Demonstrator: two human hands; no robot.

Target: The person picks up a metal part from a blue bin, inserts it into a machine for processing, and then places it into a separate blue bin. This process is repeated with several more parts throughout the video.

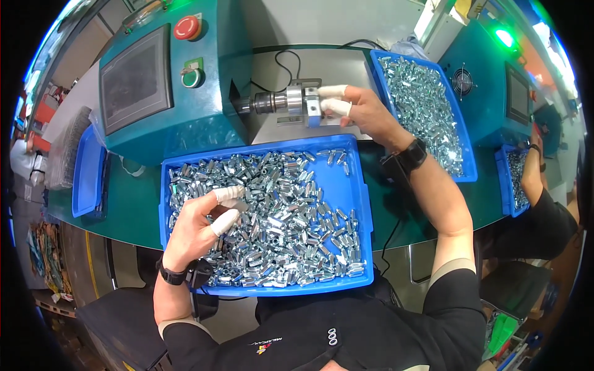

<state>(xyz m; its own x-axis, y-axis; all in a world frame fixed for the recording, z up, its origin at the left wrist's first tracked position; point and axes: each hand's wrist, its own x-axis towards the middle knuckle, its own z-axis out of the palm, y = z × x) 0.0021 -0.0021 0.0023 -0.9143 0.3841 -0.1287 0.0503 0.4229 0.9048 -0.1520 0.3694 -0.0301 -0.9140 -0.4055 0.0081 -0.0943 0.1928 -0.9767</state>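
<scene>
My left hand [197, 224] is over the left part of a blue tray [339, 180] heaped with small silver hex-shaped metal fittings [278, 210]. White finger covers sit on its thumb and fingertips. Thumb and fingers are apart just above the fittings, and no held piece shows between them. My right hand [366, 112] reaches the round metal chuck [296, 101] on the machine's shaft. Its white-covered fingertips are bent together against the block [312, 106] at the chuck's end. Whatever they pinch there is hidden.
A green machine [204, 117] with a dark screen [136, 80] and a red push button [187, 28] stands at the back left. Another blue tray of fittings [427, 111] lies to the right. A co-worker's arm [532, 170] is at far right. An emptier blue tray [88, 176] sits at left.
</scene>
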